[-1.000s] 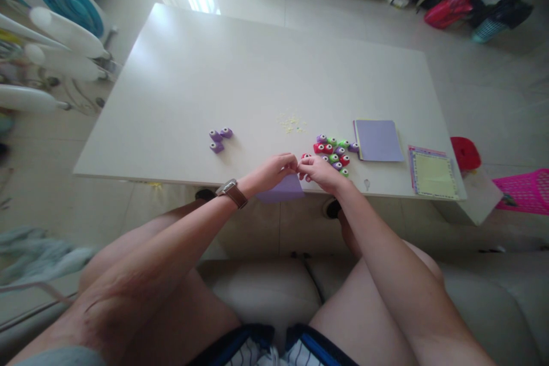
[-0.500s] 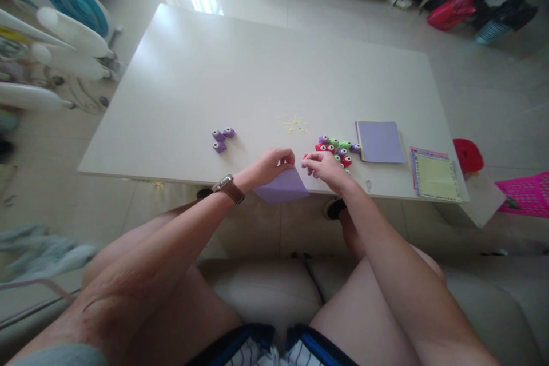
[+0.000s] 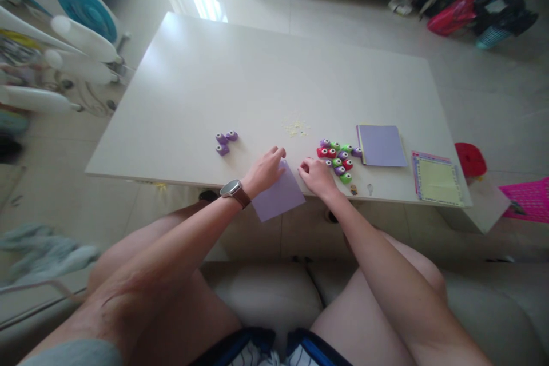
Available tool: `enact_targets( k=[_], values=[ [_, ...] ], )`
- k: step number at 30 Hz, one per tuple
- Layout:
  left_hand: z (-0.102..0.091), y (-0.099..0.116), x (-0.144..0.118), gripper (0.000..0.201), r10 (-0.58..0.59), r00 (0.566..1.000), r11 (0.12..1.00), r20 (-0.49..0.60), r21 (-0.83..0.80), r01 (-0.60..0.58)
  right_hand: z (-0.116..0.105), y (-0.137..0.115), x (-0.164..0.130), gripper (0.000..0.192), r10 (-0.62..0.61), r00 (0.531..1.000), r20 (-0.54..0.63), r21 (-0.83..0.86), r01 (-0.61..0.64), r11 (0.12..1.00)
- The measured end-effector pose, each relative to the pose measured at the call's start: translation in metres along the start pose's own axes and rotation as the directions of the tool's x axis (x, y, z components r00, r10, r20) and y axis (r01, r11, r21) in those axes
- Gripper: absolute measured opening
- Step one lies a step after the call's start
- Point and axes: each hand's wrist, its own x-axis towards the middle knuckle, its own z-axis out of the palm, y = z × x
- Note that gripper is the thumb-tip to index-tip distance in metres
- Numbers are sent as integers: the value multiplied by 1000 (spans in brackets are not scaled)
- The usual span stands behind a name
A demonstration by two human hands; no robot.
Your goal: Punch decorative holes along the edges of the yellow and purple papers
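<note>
My left hand (image 3: 266, 170), with a watch on its wrist, pinches the top edge of a square sheet of purple paper (image 3: 279, 197). The sheet hangs partly over the table's near edge. Just right of it, my right hand (image 3: 316, 175) rests low over the tabletop with curled fingers; whatever they hold is hidden. Beside that hand lies a cluster of small craft punches (image 3: 337, 162) in red, green and purple with pale round tops. Several purple punches (image 3: 222, 138) stand apart on the left. Tiny yellow paper bits (image 3: 295, 128) lie scattered beyond my hands.
A stack of paper with a purple top sheet (image 3: 384, 146) and a yellow bordered pad (image 3: 438, 182) lie at the right of the white table (image 3: 257, 68). Two small items lie near the edge, one a silvery clip-like piece (image 3: 370, 189). A pink basket (image 3: 527, 206) stands beyond.
The purple sheet has turned and now hangs lower and flatter to view. My right hand has come down toward the table; a small red spot at its fingertips no longer shows.
</note>
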Motion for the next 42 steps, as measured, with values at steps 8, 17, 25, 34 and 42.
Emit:
enact_targets(
  k=[8,17,25,34,42],
  values=[
    [-7,26,-35,30,28,988,946,153,316,-76,-4,-10,13,21,19,1000,10,-96,-18,995],
    [-16,47,-50,30,-71,965,899,254,436,-49,-16,-16,50,18,12,981,-192,-50,-22,999],
    [-15,39,-54,33,-35,972,924,234,377,-57,-10,-4,91,20,203,883,-423,519,53,853],
    [-9,27,-54,43,0,973,930,229,357,-84,-44,11,51,13,110,936,-335,205,-41,978],
    [-11,33,-46,47,-28,960,933,279,352,-75,-43,15,29,23,-33,999,-30,-98,30,995]
  ],
)
